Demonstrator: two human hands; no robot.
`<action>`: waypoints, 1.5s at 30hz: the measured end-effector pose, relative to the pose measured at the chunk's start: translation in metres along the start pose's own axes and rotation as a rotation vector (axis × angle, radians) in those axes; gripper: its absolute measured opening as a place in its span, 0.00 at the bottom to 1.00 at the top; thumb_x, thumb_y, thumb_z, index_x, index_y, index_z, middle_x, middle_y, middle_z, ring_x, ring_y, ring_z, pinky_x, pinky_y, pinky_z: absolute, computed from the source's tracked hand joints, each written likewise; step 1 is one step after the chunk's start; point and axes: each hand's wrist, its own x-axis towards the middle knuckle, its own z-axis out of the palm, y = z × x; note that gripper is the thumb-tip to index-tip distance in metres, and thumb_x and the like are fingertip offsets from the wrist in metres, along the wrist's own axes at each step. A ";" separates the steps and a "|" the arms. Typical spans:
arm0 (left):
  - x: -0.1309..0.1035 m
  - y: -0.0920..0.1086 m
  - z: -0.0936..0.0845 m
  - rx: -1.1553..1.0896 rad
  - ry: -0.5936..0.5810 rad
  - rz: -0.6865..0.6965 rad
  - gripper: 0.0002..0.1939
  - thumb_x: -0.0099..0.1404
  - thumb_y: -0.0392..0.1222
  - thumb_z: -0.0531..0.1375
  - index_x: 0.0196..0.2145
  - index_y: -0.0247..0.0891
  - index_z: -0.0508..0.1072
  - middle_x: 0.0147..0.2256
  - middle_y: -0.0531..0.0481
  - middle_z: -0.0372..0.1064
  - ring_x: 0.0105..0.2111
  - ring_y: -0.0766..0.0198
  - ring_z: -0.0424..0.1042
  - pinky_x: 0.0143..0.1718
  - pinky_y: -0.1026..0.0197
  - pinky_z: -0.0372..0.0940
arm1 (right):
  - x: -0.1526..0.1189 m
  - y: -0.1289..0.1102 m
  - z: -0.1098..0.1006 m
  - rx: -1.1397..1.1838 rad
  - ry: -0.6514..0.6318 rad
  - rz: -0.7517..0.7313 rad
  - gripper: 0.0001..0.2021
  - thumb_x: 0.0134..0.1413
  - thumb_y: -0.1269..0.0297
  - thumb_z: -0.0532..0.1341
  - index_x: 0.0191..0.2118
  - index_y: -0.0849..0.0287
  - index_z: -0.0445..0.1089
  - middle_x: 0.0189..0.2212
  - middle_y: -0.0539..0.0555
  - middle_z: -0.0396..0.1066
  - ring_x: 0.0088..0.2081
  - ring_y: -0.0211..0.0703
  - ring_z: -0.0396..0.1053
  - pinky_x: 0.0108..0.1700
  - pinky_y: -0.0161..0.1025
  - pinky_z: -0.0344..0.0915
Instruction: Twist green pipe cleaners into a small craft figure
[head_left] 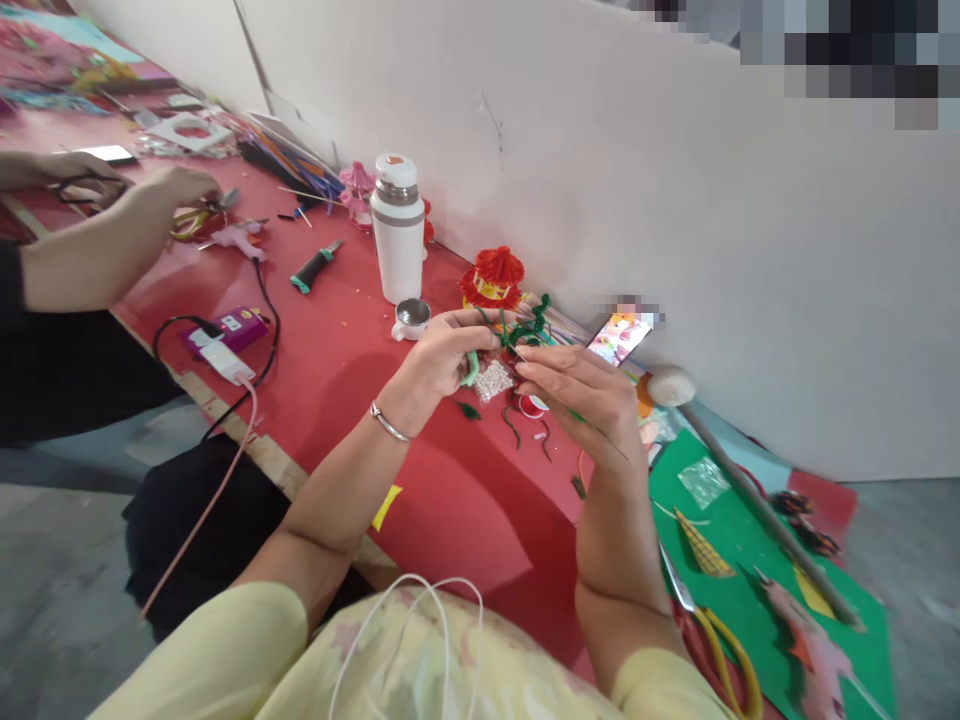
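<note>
Above tabletop [465, 480], left hand [442, 352] opposite right hand [589, 395]

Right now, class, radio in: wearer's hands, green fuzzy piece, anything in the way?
Left hand pinching the green fuzzy piece. Right hand close beside it, exact grip unclear. White bead packet and red spool near the hands; nothing visibly blocking.
</note>
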 end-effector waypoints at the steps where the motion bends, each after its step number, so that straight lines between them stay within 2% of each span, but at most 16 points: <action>1: 0.000 0.000 0.000 0.002 -0.005 -0.002 0.18 0.46 0.34 0.69 0.38 0.34 0.84 0.21 0.55 0.69 0.17 0.73 0.63 0.18 0.65 0.52 | 0.000 -0.001 0.000 -0.005 0.013 -0.002 0.16 0.63 0.67 0.70 0.53 0.41 0.83 0.54 0.51 0.84 0.55 0.53 0.82 0.60 0.56 0.78; 4: -0.003 -0.003 0.005 0.036 -0.010 0.045 0.19 0.47 0.34 0.70 0.41 0.33 0.84 0.22 0.55 0.71 0.18 0.73 0.63 0.18 0.65 0.52 | 0.001 -0.004 0.008 0.103 0.201 0.171 0.07 0.65 0.60 0.70 0.46 0.46 0.85 0.43 0.51 0.87 0.45 0.50 0.85 0.51 0.50 0.82; 6: -0.004 -0.005 0.008 0.035 0.002 0.087 0.19 0.47 0.32 0.70 0.40 0.33 0.84 0.24 0.54 0.72 0.20 0.73 0.65 0.20 0.66 0.54 | 0.002 -0.004 0.016 0.223 0.335 0.361 0.10 0.68 0.54 0.67 0.42 0.51 0.86 0.35 0.51 0.86 0.35 0.47 0.85 0.41 0.45 0.84; 8: -0.004 -0.006 0.009 0.010 0.009 0.097 0.19 0.46 0.31 0.70 0.39 0.33 0.84 0.25 0.53 0.73 0.21 0.73 0.67 0.21 0.66 0.56 | 0.003 -0.003 0.022 0.287 0.403 0.450 0.15 0.69 0.51 0.64 0.40 0.53 0.86 0.32 0.51 0.85 0.30 0.45 0.83 0.35 0.43 0.83; 11: -0.001 -0.003 0.003 -0.044 -0.011 0.035 0.18 0.47 0.32 0.69 0.39 0.34 0.84 0.23 0.54 0.71 0.20 0.72 0.65 0.19 0.66 0.54 | 0.003 -0.003 0.019 0.176 0.286 0.260 0.08 0.67 0.57 0.68 0.44 0.49 0.86 0.40 0.52 0.87 0.39 0.48 0.85 0.46 0.48 0.84; 14: 0.003 0.001 -0.005 -0.104 -0.061 -0.056 0.18 0.46 0.32 0.67 0.38 0.34 0.83 0.21 0.55 0.68 0.20 0.71 0.66 0.18 0.67 0.56 | 0.002 -0.007 0.003 0.006 0.019 0.016 0.15 0.65 0.65 0.69 0.54 0.40 0.83 0.54 0.50 0.84 0.54 0.52 0.82 0.60 0.55 0.79; 16: 0.004 0.002 -0.008 -0.118 -0.103 -0.098 0.17 0.45 0.32 0.68 0.37 0.34 0.83 0.22 0.55 0.67 0.22 0.70 0.68 0.18 0.67 0.57 | 0.002 -0.010 -0.007 -0.052 -0.080 -0.020 0.18 0.68 0.66 0.66 0.58 0.37 0.80 0.58 0.49 0.82 0.58 0.53 0.80 0.62 0.57 0.77; 18: 0.004 0.002 -0.008 -0.109 -0.131 -0.113 0.17 0.45 0.33 0.69 0.36 0.34 0.83 0.22 0.54 0.68 0.22 0.70 0.68 0.18 0.68 0.58 | 0.001 -0.012 -0.012 -0.070 -0.102 -0.021 0.18 0.68 0.66 0.66 0.58 0.37 0.80 0.57 0.49 0.82 0.58 0.53 0.80 0.61 0.57 0.78; 22: 0.001 0.000 -0.006 -0.059 -0.108 -0.077 0.15 0.45 0.33 0.69 0.35 0.34 0.83 0.23 0.54 0.70 0.19 0.72 0.65 0.19 0.66 0.60 | 0.000 -0.012 -0.003 0.038 0.080 0.065 0.11 0.63 0.63 0.71 0.50 0.42 0.84 0.46 0.49 0.87 0.48 0.51 0.84 0.53 0.52 0.81; 24: 0.000 0.000 -0.005 -0.028 -0.086 -0.052 0.14 0.46 0.32 0.70 0.34 0.35 0.83 0.22 0.53 0.71 0.18 0.73 0.64 0.19 0.65 0.59 | 0.000 -0.012 0.006 0.155 0.223 0.268 0.06 0.65 0.59 0.70 0.44 0.47 0.86 0.38 0.50 0.87 0.39 0.47 0.85 0.45 0.46 0.83; 27: 0.000 -0.001 -0.005 0.004 -0.068 -0.026 0.14 0.48 0.33 0.70 0.36 0.35 0.84 0.22 0.53 0.72 0.17 0.73 0.64 0.19 0.65 0.59 | 0.003 -0.013 0.018 0.348 0.372 0.486 0.11 0.66 0.53 0.68 0.38 0.52 0.86 0.31 0.50 0.85 0.30 0.42 0.82 0.35 0.41 0.82; 32: -0.002 0.002 -0.001 0.018 -0.040 -0.022 0.15 0.48 0.33 0.70 0.38 0.34 0.83 0.24 0.54 0.73 0.18 0.74 0.63 0.20 0.66 0.60 | 0.009 -0.016 0.025 0.380 0.428 0.545 0.12 0.62 0.51 0.71 0.38 0.54 0.86 0.34 0.52 0.86 0.33 0.44 0.84 0.40 0.42 0.84; 36: -0.005 0.003 0.005 0.001 0.002 0.000 0.18 0.47 0.33 0.71 0.39 0.34 0.83 0.25 0.54 0.75 0.19 0.73 0.65 0.20 0.66 0.59 | 0.009 -0.018 0.028 0.360 0.500 0.557 0.15 0.64 0.49 0.69 0.37 0.55 0.85 0.31 0.52 0.85 0.28 0.44 0.82 0.36 0.43 0.83; 41: -0.004 0.000 0.005 -0.003 0.033 0.148 0.22 0.47 0.32 0.71 0.43 0.33 0.84 0.24 0.55 0.74 0.19 0.74 0.64 0.20 0.66 0.59 | 0.006 -0.024 0.028 0.107 0.403 0.377 0.08 0.62 0.53 0.71 0.40 0.49 0.86 0.39 0.52 0.87 0.42 0.49 0.85 0.51 0.48 0.82; 43: -0.003 -0.003 0.006 0.016 0.024 0.194 0.22 0.47 0.33 0.71 0.43 0.33 0.84 0.25 0.54 0.75 0.20 0.74 0.65 0.21 0.66 0.59 | 0.005 -0.021 0.026 0.175 0.417 0.423 0.09 0.62 0.52 0.71 0.40 0.50 0.86 0.38 0.52 0.87 0.39 0.49 0.85 0.47 0.47 0.83; 45: -0.003 -0.005 0.008 0.043 0.017 0.249 0.20 0.47 0.33 0.71 0.41 0.34 0.85 0.28 0.52 0.77 0.22 0.72 0.68 0.23 0.66 0.61 | 0.006 -0.017 0.025 0.328 0.490 0.558 0.13 0.62 0.50 0.70 0.38 0.53 0.85 0.33 0.52 0.86 0.29 0.46 0.83 0.36 0.44 0.83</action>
